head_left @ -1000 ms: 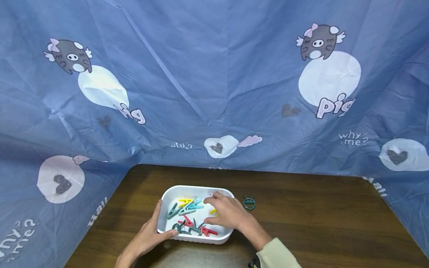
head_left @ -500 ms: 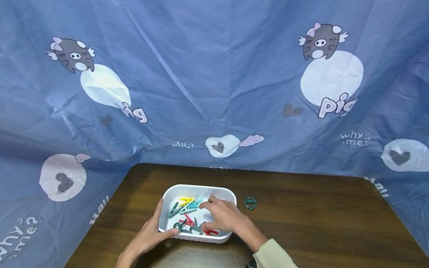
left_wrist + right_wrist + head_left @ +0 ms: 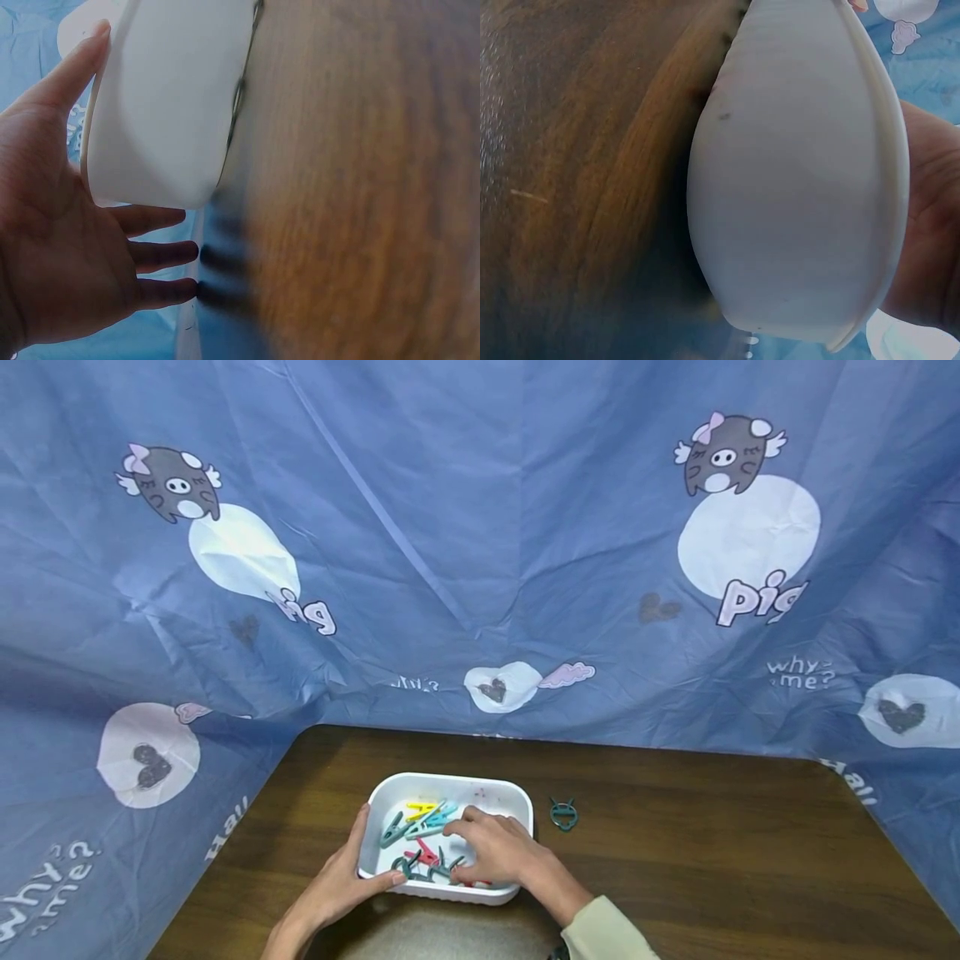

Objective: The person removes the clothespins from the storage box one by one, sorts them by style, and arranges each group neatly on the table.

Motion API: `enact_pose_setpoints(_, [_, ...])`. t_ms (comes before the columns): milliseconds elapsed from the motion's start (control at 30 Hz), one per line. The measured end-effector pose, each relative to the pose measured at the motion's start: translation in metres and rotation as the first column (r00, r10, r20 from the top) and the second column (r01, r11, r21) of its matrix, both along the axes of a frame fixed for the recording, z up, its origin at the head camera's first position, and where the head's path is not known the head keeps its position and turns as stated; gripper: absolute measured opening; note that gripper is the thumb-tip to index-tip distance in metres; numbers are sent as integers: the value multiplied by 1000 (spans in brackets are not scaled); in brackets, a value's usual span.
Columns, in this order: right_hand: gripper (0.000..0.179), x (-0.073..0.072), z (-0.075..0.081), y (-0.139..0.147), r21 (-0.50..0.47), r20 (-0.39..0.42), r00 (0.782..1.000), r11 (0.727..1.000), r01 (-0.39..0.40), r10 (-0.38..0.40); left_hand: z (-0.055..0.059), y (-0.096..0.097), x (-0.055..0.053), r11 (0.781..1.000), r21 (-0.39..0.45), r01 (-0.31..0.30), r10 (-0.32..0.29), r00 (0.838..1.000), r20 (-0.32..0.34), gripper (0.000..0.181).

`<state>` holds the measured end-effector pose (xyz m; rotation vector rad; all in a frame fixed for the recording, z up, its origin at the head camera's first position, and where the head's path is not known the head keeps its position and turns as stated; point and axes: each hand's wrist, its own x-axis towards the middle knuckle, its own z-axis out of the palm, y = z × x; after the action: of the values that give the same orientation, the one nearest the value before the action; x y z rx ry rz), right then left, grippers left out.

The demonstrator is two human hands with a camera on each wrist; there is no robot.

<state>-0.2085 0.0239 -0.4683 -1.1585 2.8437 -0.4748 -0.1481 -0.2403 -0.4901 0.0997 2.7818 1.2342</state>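
A white plastic tray (image 3: 480,896) holds yellow (image 3: 420,810), light blue (image 3: 442,816), red (image 3: 426,853) and dark green (image 3: 393,829) clips. Ring-shaped dark green clips (image 3: 406,866) lie by its near wall. My left hand (image 3: 341,878) rests against the tray's left corner, thumb at the near rim, fingers extended along the end wall. Inside the right half hovers my right hand (image 3: 498,852), thumb and index finger apart, thumb tip beside the green and red clips. Its palm hides what lies beneath. The right wrist view mostly shows the tray's outer wall (image 3: 795,165).
One green ring-shaped clip (image 3: 564,815) lies on the dark wooden table (image 3: 712,843), right of the tray. A blue printed cloth (image 3: 450,527) hangs behind the table's back edge.
My right hand has moved left and slightly nearer inside the tray, covering a yellow clip seen before and most of a red one. My left hand keeps its place on the tray.
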Motion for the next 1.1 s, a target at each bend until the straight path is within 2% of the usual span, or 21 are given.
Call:
enact_pose_setpoints(400, [53, 1, -6, -7, 41, -47, 998, 999, -35, 37, -3, -1, -1, 1000, 7, -4, 4, 1000, -7, 118])
enact_pose_setpoints(900, [50, 3, -11, -14, 96, -4, 999, 994, -54, 54, -2, -1, -1, 1000, 7, -6, 6, 1000, -1, 118])
enact_pose_setpoints(1100, [51, 2, -13, -15, 96, -19, 998, 994, -51, 53, -2, -1, -1, 1000, 2, -5, 5, 1000, -8, 118])
